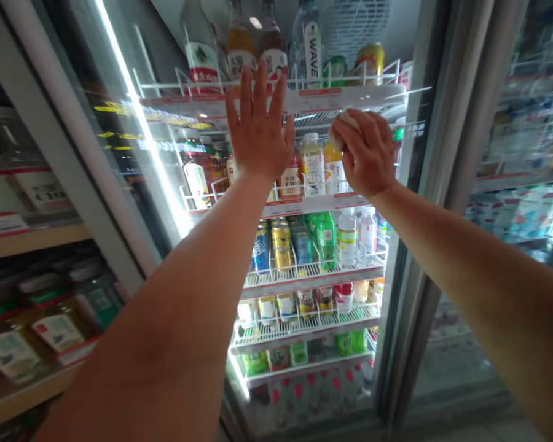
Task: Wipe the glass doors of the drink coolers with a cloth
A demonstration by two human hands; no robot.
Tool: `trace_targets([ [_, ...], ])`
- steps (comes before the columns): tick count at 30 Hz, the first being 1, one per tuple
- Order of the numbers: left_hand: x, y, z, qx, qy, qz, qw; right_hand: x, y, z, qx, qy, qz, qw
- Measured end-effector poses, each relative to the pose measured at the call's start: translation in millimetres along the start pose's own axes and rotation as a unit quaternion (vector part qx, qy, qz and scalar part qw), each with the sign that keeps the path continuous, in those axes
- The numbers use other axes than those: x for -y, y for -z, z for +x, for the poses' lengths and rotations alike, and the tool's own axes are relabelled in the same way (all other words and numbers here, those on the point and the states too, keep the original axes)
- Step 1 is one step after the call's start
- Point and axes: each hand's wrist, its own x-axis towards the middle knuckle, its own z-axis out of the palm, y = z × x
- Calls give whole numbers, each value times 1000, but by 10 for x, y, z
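My left hand (260, 141) is raised with its fingers spread, palm toward the glass door (161, 166) of a lit drinks fridge. It holds nothing and appears to lie flat on the pane. To its right, my right hand (367, 150) is closed around a pale, bunched-up cloth (345, 127) at the glass. Most of the cloth is hidden by the fingers. Behind the pane, a white-labelled bottle (313, 166) stands between my hands, with an orange drink bottle (334, 169) partly covered by the right one.
Wire shelves inside hold cans (281, 244) and bottles, with tall bottles (200, 52) on top. A metal door frame (435, 202) runs down the right side, with another glass-fronted fridge (520, 202) beyond it. Shelves of jars (55, 319) stand close on the left.
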Motion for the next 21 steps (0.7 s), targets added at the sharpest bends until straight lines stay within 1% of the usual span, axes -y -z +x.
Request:
trace_targets([
  [3, -9, 25, -7, -3, -3, 9, 1000, 3, 6, -4, -3, 22, -10, 1000],
  [7, 3, 39, -5, -5, 11, -24, 1000, 18, 25, -10, 19, 16, -7, 1000],
  [9, 11, 34, -2, 1, 11, -24, 1000, -1, 8, -8, 13, 17, -7, 1000],
  [11, 17, 23, 0, 4, 3, -19, 1000, -46, -29, 0, -15, 12, -2, 1000],
  [14, 19, 9, 0, -5, -4, -14, 1000, -117, -80, 15, -108, -47, 1, 993],
  [15, 17, 9, -1, -7, -8, -6, 1000, -126, -86, 16, -134, -64, 0, 989],
  [16, 13, 11, -2, -7, -14, 7, 1000, -126, -85, 13, -145, -68, -2, 987],
  [17, 9, 14, -2, -5, -20, 21, 1000, -115, -77, 8, -139, -56, -2, 989],
  [18, 4, 19, -2, -2, -19, 33, 999, -98, -66, 1, -113, -29, -1, 993],
  [20, -4, 26, -1, 7, -5, 39, 999, -57, -43, -15, -39, 29, 7, 999],
  [21, -7, 28, 0, 10, 1, 40, 999, -43, -36, -19, -12, 43, 11, 999],
])
